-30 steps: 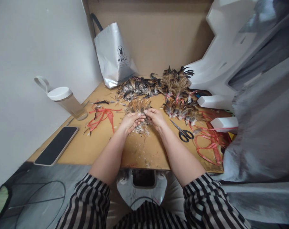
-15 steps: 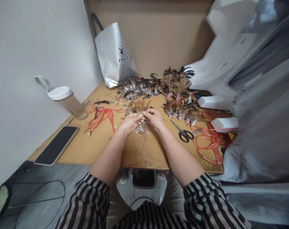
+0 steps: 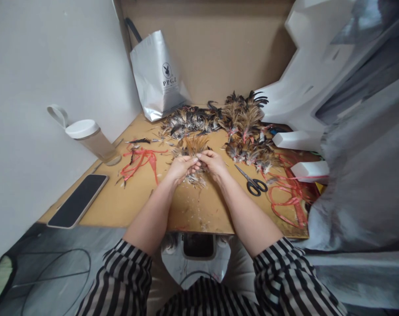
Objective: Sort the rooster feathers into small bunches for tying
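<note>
Both hands meet at the middle of the table over a small heap of brown and pale feathers (image 3: 195, 179). My left hand (image 3: 183, 168) is closed, thumb against fingers, on the feathers. My right hand (image 3: 213, 163) pinches at the same spot, its fingertips touching those of the left. Brown-orange feather tips (image 3: 195, 144) fan out beyond the fingers; their lower ends are hidden by the hands. Black-handled scissors (image 3: 254, 183) lie on the table to the right of my right hand, blades pointing up and left.
Feather bundles (image 3: 245, 118) lie at the back right, beside a darker feather pile (image 3: 193, 120). Red plastic strips (image 3: 142, 160) lie left, with more red ribbon (image 3: 290, 197) at right. A phone (image 3: 77, 201), a lidded cup (image 3: 96, 140) and a silver bag (image 3: 156, 79) stand or lie leftward.
The feather tips beyond my fingers look fuller and more orange. Both hands stay in nearly the same place, still pinched together.
</note>
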The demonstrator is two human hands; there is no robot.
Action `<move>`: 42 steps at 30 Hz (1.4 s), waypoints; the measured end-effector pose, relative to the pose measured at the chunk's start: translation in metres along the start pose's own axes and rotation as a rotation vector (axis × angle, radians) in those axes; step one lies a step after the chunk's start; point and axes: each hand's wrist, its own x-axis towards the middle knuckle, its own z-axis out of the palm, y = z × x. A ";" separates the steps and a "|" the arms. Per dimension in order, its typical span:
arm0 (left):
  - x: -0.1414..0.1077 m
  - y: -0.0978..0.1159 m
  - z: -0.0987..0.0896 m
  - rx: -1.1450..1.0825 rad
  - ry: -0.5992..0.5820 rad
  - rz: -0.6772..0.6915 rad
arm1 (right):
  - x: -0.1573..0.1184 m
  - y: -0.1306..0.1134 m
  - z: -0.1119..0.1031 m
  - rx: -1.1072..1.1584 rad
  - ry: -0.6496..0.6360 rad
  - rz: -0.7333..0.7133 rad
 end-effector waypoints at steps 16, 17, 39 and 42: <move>0.005 0.004 -0.009 -0.136 0.141 0.033 | 0.016 -0.008 -0.048 -1.157 -0.002 -0.150; 0.005 0.004 -0.009 -0.140 0.140 0.039 | 0.015 -0.010 -0.047 -1.180 -0.012 -0.147; 0.006 0.001 -0.009 -0.163 0.127 0.002 | 0.014 -0.005 -0.039 -0.877 -0.013 -0.096; 0.006 0.001 -0.008 -0.156 0.130 -0.005 | 0.014 -0.007 -0.038 -0.703 0.002 -0.089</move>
